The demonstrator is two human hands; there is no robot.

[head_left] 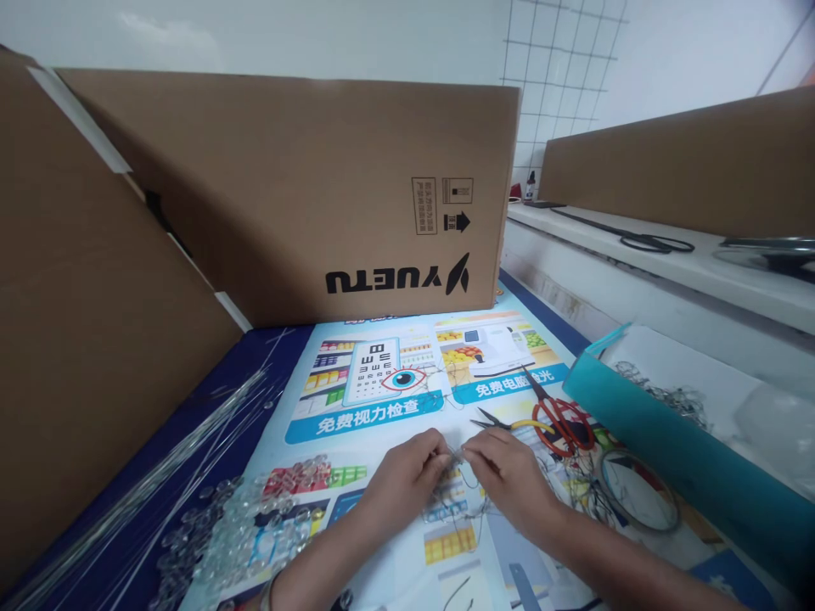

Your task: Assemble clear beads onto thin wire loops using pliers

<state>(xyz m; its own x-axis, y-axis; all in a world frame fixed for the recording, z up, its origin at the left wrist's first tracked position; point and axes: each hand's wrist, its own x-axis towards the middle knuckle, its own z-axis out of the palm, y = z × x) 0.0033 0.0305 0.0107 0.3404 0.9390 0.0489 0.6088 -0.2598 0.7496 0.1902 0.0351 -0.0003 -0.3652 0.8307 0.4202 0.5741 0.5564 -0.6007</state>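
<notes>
My left hand [411, 475] and my right hand [513, 479] meet above the printed sheet, thumbs and forefingers pinched close together. Both grip a thin wire [471, 485], which loops down between and below them. Its ends, and any small part between the fingertips, are too fine to make out. Just beyond my right hand lie pliers with a yellow handle [525, 423] and red-handled scissors [564, 427]. Loose clear beads [242, 526] are spread to the left of my left forearm. More thin wire pieces [436, 386] lie on the sheet beyond my hands.
A teal box [668, 462] on the right contains tangled wire pieces [666, 395]. Beside it rests a tape roll [640, 490]. Long thin strands [184, 450] stretch along the left. Cardboard panels [286, 187] wall the back and left. Black scissors [655, 243] lie on a ledge.
</notes>
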